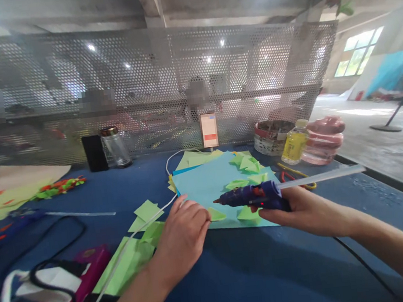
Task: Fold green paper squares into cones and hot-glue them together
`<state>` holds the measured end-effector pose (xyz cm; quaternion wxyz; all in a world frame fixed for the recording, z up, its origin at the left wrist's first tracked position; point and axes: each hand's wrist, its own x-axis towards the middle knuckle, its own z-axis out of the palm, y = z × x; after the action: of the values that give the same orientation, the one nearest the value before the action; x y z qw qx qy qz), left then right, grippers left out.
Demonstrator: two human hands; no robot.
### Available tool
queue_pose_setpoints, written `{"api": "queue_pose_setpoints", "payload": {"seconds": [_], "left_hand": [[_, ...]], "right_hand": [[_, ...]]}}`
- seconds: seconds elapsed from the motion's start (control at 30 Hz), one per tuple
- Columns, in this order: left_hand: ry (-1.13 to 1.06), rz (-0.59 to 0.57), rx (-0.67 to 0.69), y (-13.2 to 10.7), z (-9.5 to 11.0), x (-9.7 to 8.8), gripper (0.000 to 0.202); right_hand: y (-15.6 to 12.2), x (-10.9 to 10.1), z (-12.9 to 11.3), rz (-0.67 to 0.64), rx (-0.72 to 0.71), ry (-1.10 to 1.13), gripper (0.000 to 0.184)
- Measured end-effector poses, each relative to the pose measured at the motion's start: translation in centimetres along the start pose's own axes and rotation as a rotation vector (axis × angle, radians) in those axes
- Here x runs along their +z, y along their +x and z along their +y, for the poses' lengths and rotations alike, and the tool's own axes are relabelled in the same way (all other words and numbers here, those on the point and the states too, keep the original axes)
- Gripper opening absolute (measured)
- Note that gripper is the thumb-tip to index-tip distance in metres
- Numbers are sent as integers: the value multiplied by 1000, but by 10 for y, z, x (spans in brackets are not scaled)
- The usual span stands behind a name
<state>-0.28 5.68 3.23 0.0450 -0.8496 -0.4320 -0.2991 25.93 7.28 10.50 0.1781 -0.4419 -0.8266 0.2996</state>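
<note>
My right hand (pixel 303 209) grips a dark blue glue gun (pixel 255 195) with a clear glue stick sticking out of its back toward the right. Its nozzle points left, just above a small folded green paper piece (pixel 216 213). My left hand (pixel 182 233) rests on the left edge of a light blue paper sheet (pixel 205 182), fingers curled and pinching that green piece. Several more folded green pieces (pixel 247 165) lie on the sheet.
Green paper sheets (pixel 127 263) and a white cable lie left of my hand. A pink device (pixel 57 293) sits at the near left. A jar (pixel 115 146), a phone, a basket (pixel 272 135), a yellow bottle (pixel 294 143) and red scissors stand along the mesh screen.
</note>
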Motion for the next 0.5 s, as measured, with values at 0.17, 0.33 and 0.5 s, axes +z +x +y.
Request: {"api": "queue_pose_setpoints", "payload": {"seconds": [0.17, 0.33, 0.5], "left_hand": [[38, 27, 8, 2, -1, -4, 18], [36, 42, 35, 1, 1, -1, 18], [49, 71, 75, -1, 2, -1, 18]], "right_hand": [[-1, 23, 24, 102, -60, -142, 36], [-6, 36, 41, 222, -70, -239, 49], [-10, 39, 40, 189, -51, -251, 52]]}}
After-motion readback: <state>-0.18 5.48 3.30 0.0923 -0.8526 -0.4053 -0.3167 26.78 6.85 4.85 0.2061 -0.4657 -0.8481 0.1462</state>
